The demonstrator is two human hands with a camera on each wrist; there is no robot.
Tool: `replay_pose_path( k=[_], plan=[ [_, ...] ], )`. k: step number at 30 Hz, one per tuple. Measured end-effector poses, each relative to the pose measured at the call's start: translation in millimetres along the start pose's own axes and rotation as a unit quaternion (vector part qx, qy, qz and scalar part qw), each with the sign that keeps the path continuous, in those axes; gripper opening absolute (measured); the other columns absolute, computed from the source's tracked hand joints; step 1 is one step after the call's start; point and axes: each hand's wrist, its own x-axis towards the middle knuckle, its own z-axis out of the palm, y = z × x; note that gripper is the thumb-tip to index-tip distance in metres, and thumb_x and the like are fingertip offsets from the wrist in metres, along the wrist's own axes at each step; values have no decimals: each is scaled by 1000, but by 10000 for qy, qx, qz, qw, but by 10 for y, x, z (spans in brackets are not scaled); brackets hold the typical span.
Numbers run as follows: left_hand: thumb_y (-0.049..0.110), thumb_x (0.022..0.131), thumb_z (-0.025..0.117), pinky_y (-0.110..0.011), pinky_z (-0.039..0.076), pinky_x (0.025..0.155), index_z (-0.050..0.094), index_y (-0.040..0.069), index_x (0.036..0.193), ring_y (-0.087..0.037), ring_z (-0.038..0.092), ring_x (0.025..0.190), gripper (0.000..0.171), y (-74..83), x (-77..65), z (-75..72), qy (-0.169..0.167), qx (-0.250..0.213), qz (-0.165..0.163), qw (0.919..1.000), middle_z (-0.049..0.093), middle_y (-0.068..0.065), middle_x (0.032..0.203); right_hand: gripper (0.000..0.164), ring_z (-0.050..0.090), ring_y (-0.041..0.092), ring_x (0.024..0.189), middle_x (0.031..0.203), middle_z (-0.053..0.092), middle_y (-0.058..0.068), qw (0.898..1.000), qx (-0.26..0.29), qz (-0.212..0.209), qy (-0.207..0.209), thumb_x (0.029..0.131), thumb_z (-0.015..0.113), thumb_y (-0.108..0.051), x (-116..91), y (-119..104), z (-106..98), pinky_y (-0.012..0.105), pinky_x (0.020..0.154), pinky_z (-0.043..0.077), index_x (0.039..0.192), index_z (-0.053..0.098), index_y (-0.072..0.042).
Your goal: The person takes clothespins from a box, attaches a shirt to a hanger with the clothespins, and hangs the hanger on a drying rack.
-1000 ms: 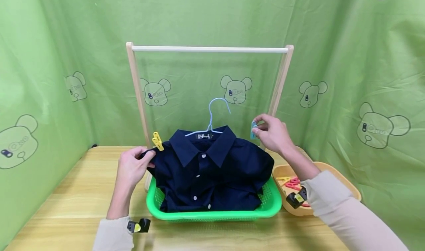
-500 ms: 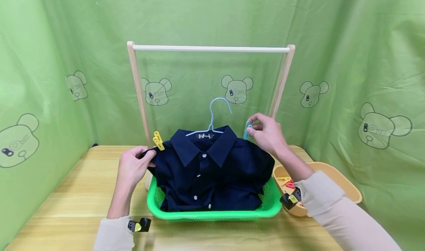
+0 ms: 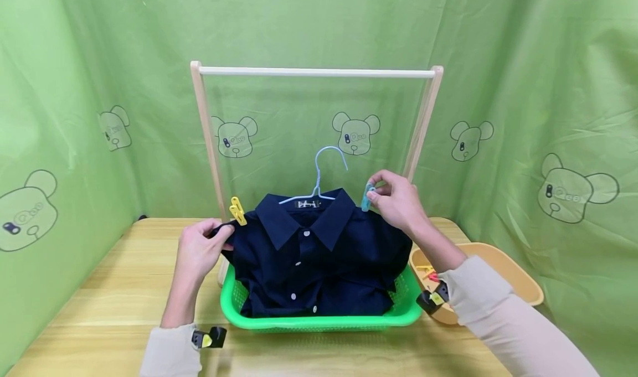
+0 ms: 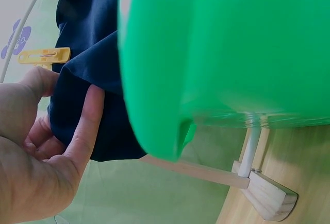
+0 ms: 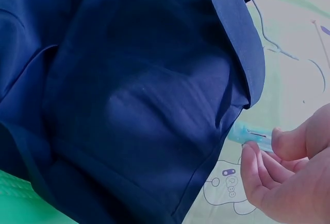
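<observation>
A navy button-up shirt (image 3: 319,266) lies in a green basket (image 3: 319,324), a light blue wire hanger (image 3: 317,172) standing up out of its collar. At the shirt's left shoulder edge my left hand (image 3: 201,249) pinches the dark cloth between thumb and fingers. A yellow clothespin (image 3: 237,211) is clipped on that shoulder just above the hand. My right hand (image 3: 397,200) pinches a light blue clothespin (image 3: 368,197) by its upper end. In the right wrist view the clothespin's tip (image 5: 236,131) is right at the shirt's shoulder edge.
Behind the basket stands a wooden rack with a white bar (image 3: 314,72). At the right, partly under my forearm, is an orange tray (image 3: 513,274) with yellow and red clothespins (image 3: 427,272). All this is on a wooden table (image 3: 114,288) with green curtains around it.
My right hand has moved left with the light blue clothespin, from beside the shirt to its right shoulder near the collar. My left hand keeps its hold on the cloth.
</observation>
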Motion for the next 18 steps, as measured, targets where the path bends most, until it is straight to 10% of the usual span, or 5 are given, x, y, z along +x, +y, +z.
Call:
replay_pose_path(
  k=[18],
  plan=[
    [23, 93, 67, -13, 48, 77, 75, 6, 86, -9, 74, 65, 20, 19, -12, -5, -27, -107, -73, 9999, 77, -10, 88, 7, 62, 20, 85, 94, 74, 14, 9994, 324, 74, 9, 96, 63, -6, 54, 6, 39, 28, 71, 44, 103, 63, -6]
  ],
)
